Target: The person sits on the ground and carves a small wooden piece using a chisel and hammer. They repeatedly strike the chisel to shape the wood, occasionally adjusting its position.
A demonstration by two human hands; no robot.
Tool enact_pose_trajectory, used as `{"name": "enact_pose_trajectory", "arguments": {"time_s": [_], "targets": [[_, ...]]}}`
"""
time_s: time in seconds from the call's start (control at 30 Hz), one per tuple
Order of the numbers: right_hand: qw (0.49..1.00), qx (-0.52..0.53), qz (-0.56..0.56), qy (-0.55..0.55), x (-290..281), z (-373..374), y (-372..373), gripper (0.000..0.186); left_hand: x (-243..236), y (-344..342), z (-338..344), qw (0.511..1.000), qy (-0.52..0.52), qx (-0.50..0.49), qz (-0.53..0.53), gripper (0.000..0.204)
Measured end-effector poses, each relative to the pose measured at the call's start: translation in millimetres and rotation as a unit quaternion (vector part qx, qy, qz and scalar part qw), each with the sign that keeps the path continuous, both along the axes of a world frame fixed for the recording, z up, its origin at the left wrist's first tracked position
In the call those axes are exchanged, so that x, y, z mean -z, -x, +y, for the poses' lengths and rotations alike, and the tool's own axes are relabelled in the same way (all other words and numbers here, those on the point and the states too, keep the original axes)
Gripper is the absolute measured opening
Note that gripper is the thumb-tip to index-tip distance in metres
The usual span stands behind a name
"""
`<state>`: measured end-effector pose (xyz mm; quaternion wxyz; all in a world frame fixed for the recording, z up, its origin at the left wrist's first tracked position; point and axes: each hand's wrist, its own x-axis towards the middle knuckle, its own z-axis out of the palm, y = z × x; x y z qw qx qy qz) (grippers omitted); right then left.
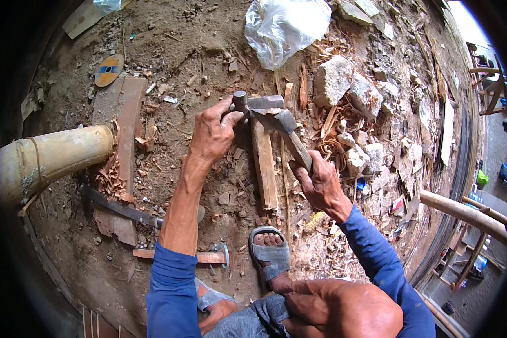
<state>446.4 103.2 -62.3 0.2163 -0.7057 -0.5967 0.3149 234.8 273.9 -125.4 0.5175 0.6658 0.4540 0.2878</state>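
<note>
My right hand [325, 185] is wrapped round the wooden handle of a hammer-like tool [279, 119] with a dark metal head, tilted up to the left. Beside that head, my left hand [214, 128] is closed on a dark metal piece [240, 102] with a round end; its kind is unclear, as the fingers hide part of it. The two metal parts overlap, and I cannot tell whether they touch. Below them a squared length of wood [266, 174] lies on the dirt, its far end hidden behind the tools.
Rocks [333, 81] and curled wood shavings lie to the right; a clear plastic bag [287, 28] is at the back. On the left are a bamboo pole [59, 160], a plank [128, 135], a long dark blade [124, 212] and a round disc [109, 70]. My sandalled foot [271, 256] is near.
</note>
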Motion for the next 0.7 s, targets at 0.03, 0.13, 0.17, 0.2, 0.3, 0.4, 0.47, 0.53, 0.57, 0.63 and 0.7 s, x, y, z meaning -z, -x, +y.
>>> {"name": "enact_pose_trajectory", "arguments": {"time_s": [0.03,0.13,0.17,0.2,0.3,0.4,0.47,0.53,0.57,0.63,0.7], "targets": [[1.000,-0.004,-0.016,-0.011,-3,-3,0,0.029,-1,-1,-1,1.000,0.010,0.001,-0.001,0.032],[0.992,-0.009,-0.005,-0.128,-11,-5,2,0.035,-8,-1,-1,0.999,0.035,-0.002,0.011,0.033],[0.989,-0.006,-0.011,-0.148,-13,-4,2,0.034,-10,-2,-1,0.999,0.039,-0.006,0.019,0.033],[0.992,0.009,0.011,-0.125,-13,0,3,0.033,-11,-2,-1,0.999,0.043,-0.008,0.026,0.033],[0.995,-0.046,-0.080,0.047,-12,16,-1,0.030,-14,-2,-1,0.998,0.054,-0.003,0.030,0.033],[0.997,-0.028,-0.030,-0.062,-15,16,1,0.028,-13,0,-2,0.998,0.066,-0.017,0.007,0.032],[0.995,0.003,-0.006,-0.097,-19,9,3,0.027,-10,1,-10,0.988,0.148,-0.047,-0.008,0.034],[0.992,0.032,0.010,-0.124,-21,4,5,0.029,-6,0,-16,0.991,0.123,-0.057,-0.022,0.036],[0.991,0.030,0.008,-0.129,-20,3,5,0.030,-4,-1,-18,0.991,0.117,-0.061,-0.029,0.037],[0.992,0.014,-0.008,-0.127,-19,4,4,0.029,-1,-3,-21,0.990,0.100,-0.079,-0.066,0.036],[0.992,0.020,-0.009,-0.121,-15,7,4,0.028,1,-7,-24,0.987,0.047,-0.102,-0.111,0.038]]}}
